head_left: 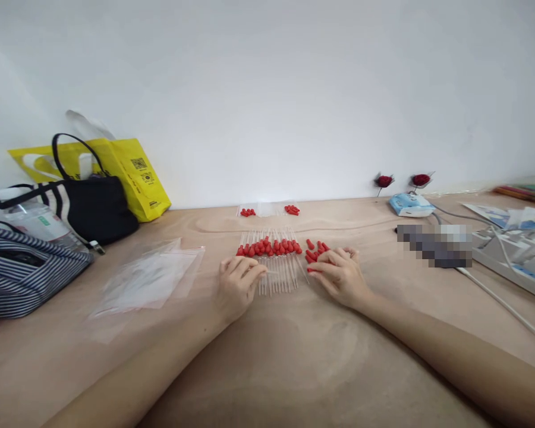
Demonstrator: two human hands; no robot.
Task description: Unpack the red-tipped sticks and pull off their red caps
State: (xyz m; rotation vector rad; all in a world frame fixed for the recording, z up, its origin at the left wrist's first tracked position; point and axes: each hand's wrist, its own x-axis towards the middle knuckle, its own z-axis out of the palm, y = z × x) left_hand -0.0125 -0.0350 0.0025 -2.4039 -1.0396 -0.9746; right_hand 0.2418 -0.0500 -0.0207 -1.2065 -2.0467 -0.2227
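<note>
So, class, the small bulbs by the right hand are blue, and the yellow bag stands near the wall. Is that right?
Wrong colour: the head view shows that the small bulbs by the right hand are red. The yellow bag stands near the wall.

The left hand (239, 284) pinches a thin clear tube (273, 272). The right hand (342, 274) pinches a red cap (311, 270), with more red caps (311, 244) near its fingers. Between the 2 hands, clear tubes (289, 278) with red tops (267, 246) lie side by side on the tabletop (321, 362). Flat clear bags (149, 280) lie left of the left hand.
</note>
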